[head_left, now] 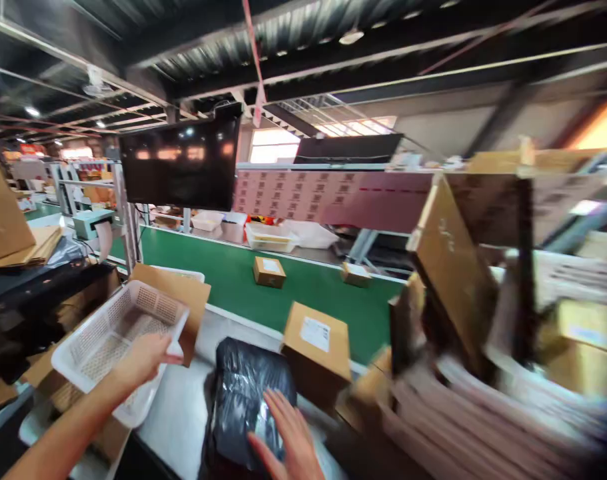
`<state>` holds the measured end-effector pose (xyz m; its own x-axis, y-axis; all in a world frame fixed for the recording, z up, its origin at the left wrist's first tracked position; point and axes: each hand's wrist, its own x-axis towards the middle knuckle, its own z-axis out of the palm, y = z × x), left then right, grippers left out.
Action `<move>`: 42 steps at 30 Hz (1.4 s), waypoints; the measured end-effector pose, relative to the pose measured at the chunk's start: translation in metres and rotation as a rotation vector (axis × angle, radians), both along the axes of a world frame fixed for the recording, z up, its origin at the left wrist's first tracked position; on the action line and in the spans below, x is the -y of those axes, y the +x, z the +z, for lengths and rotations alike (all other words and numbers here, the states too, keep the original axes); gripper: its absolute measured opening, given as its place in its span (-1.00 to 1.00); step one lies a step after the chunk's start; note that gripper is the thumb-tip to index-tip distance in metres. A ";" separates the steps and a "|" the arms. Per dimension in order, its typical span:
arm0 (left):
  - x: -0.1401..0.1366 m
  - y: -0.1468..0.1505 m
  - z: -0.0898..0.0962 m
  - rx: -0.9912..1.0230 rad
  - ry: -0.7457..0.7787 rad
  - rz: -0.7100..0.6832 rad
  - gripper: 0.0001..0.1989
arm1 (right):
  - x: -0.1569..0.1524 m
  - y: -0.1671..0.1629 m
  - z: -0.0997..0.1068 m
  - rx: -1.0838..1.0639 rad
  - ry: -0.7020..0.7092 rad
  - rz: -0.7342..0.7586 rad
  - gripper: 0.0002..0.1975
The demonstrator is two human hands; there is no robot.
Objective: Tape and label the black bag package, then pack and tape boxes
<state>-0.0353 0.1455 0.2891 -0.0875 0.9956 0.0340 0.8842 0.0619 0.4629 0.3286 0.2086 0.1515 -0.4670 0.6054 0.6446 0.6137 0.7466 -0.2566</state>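
My left hand (148,357) reaches over a white perforated plastic basket (90,320), its fingers closed on the basket's right rim. The basket is tilted and lies over cardboard. My right hand (290,437) has its fingers spread and rests on a black plastic-wrapped parcel (243,377). That parcel lies on a grey metal work surface (178,407). Just right of the parcel stands a brown cardboard box (303,323) with a white label on top, at the edge of the conveyor.
A green conveyor belt (223,270) runs across behind the work surface, carrying a small labelled carton (270,272) and another carton (356,274). Stacked flat cardboard (463,420) crowds the right side, blurred. A dark monitor (180,163) hangs at back left, near a label printer (90,223).
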 end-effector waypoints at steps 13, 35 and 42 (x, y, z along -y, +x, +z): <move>0.026 0.134 -0.082 1.034 -0.095 -0.024 -0.73 | 0.081 0.008 0.049 -0.091 -1.114 -0.046 -0.85; 0.029 0.171 -0.083 1.002 -0.296 -0.168 -0.72 | 0.078 0.003 0.050 -0.225 -0.243 0.189 -0.81; 0.032 0.179 -0.105 1.103 -0.408 -0.073 -0.60 | 0.083 0.008 0.033 -0.067 -0.081 0.110 -0.69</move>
<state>0.1434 0.1134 0.1846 0.1872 0.9190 -0.3469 0.0255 0.3485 0.9370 0.3362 0.1258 0.1850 -0.4909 0.6040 0.6279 0.5086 0.7838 -0.3563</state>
